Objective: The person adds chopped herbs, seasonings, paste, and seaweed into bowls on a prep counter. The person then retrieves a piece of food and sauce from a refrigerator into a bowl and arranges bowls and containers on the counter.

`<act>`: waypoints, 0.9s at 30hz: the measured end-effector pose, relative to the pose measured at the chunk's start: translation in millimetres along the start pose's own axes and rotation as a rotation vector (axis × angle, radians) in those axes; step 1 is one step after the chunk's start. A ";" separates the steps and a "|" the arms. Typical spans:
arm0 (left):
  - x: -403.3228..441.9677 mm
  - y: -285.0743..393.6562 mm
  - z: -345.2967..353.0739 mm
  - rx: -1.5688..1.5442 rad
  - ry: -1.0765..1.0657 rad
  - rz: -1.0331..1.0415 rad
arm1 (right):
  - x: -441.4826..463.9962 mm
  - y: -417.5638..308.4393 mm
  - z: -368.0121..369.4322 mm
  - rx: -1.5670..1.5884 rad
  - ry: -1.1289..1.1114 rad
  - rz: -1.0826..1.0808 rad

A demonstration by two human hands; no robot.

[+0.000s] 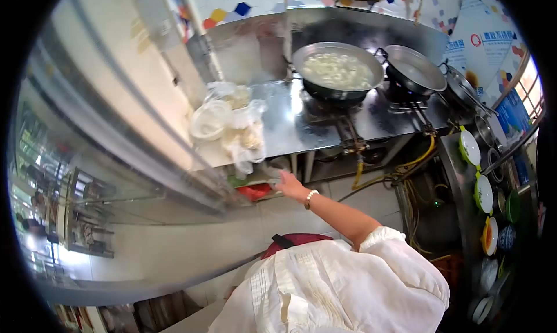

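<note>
White shirt (pixel 348 281) lies nearest; beyond, red plastic (pixel 253 192) sits just left of the right hand (pixel 289 185), whose grip I cannot tell.

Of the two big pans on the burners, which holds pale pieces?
The left pan, nearer the plastic bags: pale pieces crowd it, while the right pan shows none.

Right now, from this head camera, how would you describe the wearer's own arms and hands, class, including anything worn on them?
Only the right hand is in view, without a glove; the left hand is not visible. A bracelet of pale, bead-like pieces circles the wrist. The forearm is bare below a loose white sleeve with a gathered edge.
</note>
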State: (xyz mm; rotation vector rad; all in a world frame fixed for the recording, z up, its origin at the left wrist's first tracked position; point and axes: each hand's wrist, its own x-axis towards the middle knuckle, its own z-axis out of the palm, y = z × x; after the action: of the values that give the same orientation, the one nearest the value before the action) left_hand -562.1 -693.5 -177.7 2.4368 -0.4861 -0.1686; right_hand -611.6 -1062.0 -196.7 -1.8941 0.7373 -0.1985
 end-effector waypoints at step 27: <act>29.9 438.7 406.5 0.207 -1.174 0.864 | -172.6 201.2 -438.6 0.516 0.633 0.426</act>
State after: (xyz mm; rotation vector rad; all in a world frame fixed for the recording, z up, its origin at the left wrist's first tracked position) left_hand -763.3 -1255.3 -227.3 1.8296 -2.0374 -1.2003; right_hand -1028.2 -1356.3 -147.1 -1.1405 1.3450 -0.6638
